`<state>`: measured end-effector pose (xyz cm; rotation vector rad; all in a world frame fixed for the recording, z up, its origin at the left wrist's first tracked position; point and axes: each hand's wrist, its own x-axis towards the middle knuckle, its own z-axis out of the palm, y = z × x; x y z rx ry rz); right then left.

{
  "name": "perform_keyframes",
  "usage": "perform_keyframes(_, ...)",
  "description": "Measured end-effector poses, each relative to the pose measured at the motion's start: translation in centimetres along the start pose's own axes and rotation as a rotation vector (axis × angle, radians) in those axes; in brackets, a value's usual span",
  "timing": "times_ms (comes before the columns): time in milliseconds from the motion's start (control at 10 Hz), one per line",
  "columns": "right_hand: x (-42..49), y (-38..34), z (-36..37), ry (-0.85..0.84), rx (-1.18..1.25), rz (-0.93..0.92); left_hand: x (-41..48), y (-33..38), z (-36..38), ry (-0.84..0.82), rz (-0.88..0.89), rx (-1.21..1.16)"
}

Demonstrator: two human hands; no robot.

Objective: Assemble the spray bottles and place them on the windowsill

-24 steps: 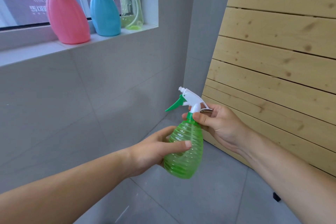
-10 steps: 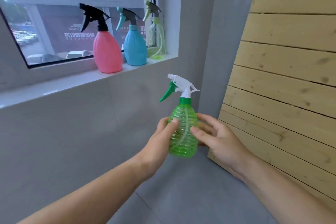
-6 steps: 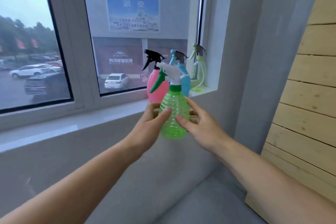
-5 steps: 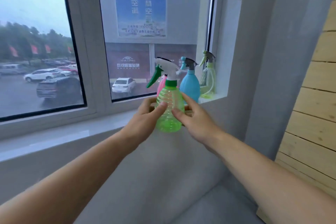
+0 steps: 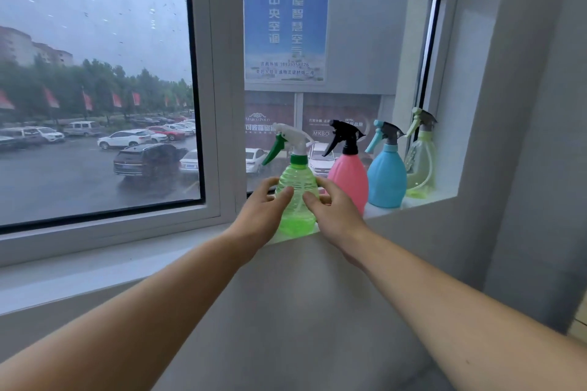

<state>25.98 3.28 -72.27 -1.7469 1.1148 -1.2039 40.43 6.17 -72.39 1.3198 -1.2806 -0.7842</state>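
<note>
A green ribbed spray bottle (image 5: 297, 200) with a white head and green trigger stands upright at the front edge of the white windowsill (image 5: 127, 259). My left hand (image 5: 260, 216) wraps its left side and my right hand (image 5: 333, 216) its right side, both gripping the body. To its right on the sill stand a pink bottle (image 5: 347, 178) with a black head, a blue bottle (image 5: 387, 179) with a grey head, and a pale yellow-green clear bottle (image 5: 421, 165).
The window frame's white post (image 5: 222, 105) rises just left of the bottles. A grey wall (image 5: 524, 136) closes the sill's right end. Below the sill is a grey tiled wall (image 5: 301, 311). The sill runs on bare to the left.
Both hands have carried the green bottle up from beside the wooden panel to the windowsill, left of the pink bottle. My right hand moved from the spray head to the body.
</note>
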Motion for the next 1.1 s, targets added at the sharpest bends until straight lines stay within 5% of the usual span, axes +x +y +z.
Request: perform_keyframes(1100, 1.3, 2.1, -0.3, 0.104, 0.04, 0.035, 2.1, -1.9, 0.7, 0.123, -0.014, 0.037)
